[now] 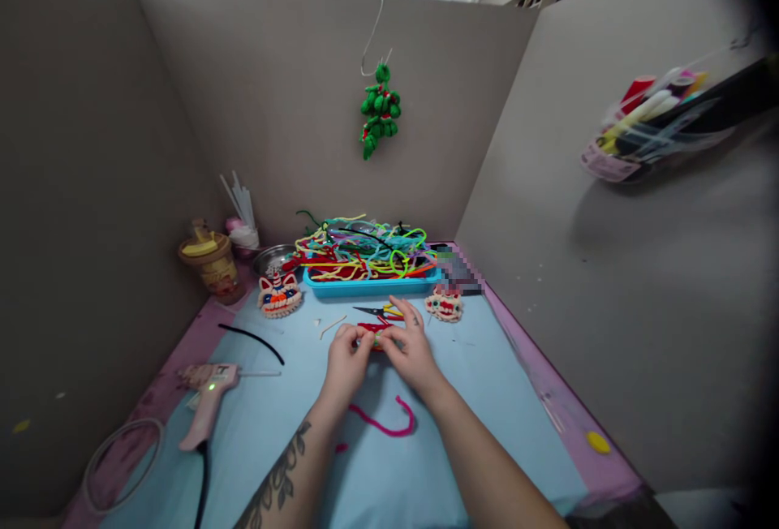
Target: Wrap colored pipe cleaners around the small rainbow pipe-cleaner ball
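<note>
Both hands meet over the middle of the blue cloth. Between their fingertips is a small red pipe-cleaner piece with a bit of green and orange, mostly hidden by the fingers. My left hand pinches its left side, fingers closed. With thumb and fingertip my right hand pinches the other side, one finger raised. Just beyond lie pliers with dark jaws and red-yellow handles. Nearer to me, a magenta pipe cleaner curls between my forearms.
A blue tray heaped with colourful pipe cleaners stands at the back. Cat-like and red-white pipe-cleaner faces flank it. A pink glue gun lies left, near a black pipe cleaner. A green ornament hangs behind.
</note>
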The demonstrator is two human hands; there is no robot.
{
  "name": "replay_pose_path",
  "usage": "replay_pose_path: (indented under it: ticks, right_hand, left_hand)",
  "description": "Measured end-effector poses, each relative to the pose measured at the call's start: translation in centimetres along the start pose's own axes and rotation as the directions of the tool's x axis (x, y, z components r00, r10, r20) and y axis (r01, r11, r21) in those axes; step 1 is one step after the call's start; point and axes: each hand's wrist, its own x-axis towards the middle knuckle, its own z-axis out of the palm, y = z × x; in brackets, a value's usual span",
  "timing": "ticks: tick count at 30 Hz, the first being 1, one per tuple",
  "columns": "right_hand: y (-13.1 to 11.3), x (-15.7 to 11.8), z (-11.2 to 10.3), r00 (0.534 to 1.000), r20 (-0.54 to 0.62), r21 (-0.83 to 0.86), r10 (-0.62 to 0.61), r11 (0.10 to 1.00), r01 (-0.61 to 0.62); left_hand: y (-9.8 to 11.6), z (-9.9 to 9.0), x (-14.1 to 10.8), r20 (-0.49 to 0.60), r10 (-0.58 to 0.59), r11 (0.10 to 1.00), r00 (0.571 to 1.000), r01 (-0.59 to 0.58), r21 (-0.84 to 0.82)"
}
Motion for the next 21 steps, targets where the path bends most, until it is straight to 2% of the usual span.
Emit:
replay_pose_path:
  ticks: [3,6,8,12,17,21]
  right_hand:
    - [-0.14,-0.07,0.2,1.0,0.007,0.032,0.004,0.999,-0.004]
    - [-0.39,-0.17,0.52,1.0,-0.009,0.066,0.013,0.998,-0.012]
    - [-0.56,-0.21,0.65,0.999,-0.033,0.078,0.032,0.996,-0.029]
    - [-0.65,-0.29,0.71,0.998,-0.032,0.11,0.045,0.993,-0.041]
    - [-0.55,-0.35,0.86,0.999,0.007,0.199,0.031,0.98,-0.032]
    - [-0.64,-0.26,0.88,0.999,0.026,0.216,0.039,0.975,-0.044]
  left_hand:
    - [-0.33,-0.09,0.17,0.041,-0.103,0.984,0.994,0.108,-0.14]
    - [-0.62,-0.03,0.25,0.112,-0.213,0.92,0.971,0.238,-0.311]
    - [-0.72,0.04,0.25,0.146,-0.259,0.882,0.955,0.295,-0.368]
    - [-0.74,0.03,0.22,0.165,-0.309,0.853,0.937,0.35,-0.388]
    - [-0.61,0.01,0.13,0.14,-0.37,0.815,0.918,0.393,-0.426]
    - [-0.41,0.15,-0.02,0.151,-0.37,0.798,0.917,0.396,-0.454]
